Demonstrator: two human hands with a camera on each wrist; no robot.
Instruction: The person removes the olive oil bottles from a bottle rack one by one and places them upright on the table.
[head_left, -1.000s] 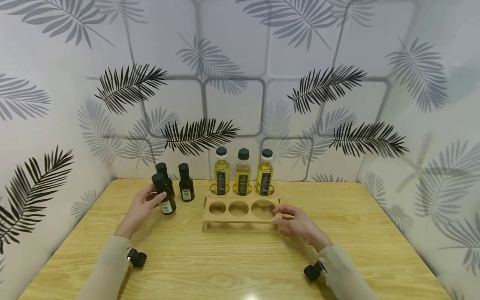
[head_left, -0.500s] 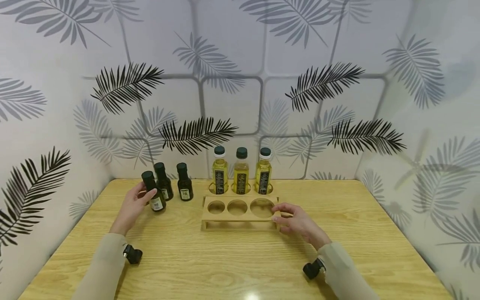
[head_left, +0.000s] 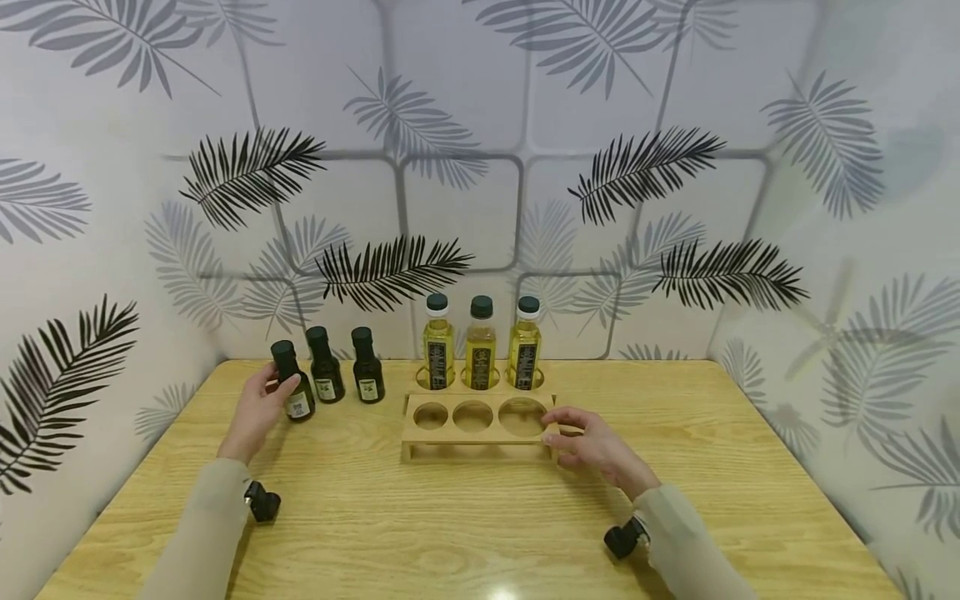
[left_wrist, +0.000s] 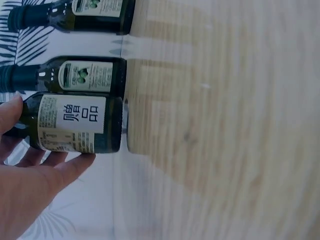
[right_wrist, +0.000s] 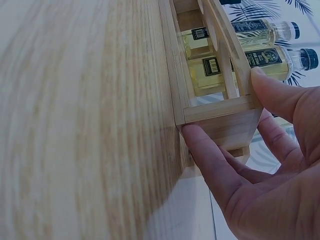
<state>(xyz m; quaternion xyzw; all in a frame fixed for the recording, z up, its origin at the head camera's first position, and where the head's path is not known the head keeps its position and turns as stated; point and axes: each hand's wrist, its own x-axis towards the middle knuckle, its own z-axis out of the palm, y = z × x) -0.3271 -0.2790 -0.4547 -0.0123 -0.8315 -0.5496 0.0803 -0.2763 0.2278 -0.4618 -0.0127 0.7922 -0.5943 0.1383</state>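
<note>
Left sleeve (head_left: 193, 529): long, plain, pale beige as I see it from my end, reaching the wrist.
Right sleeve (head_left: 686, 537): I make out the same pale beige cloth.
Left wrist camera (head_left: 262, 502): small, black, blocky, with a bright glint at its mount.
Right wrist camera (head_left: 622, 540): to me, a matching black unit.
Left hand (head_left: 257, 410), right hand (head_left: 596, 448): both bare.
</note>
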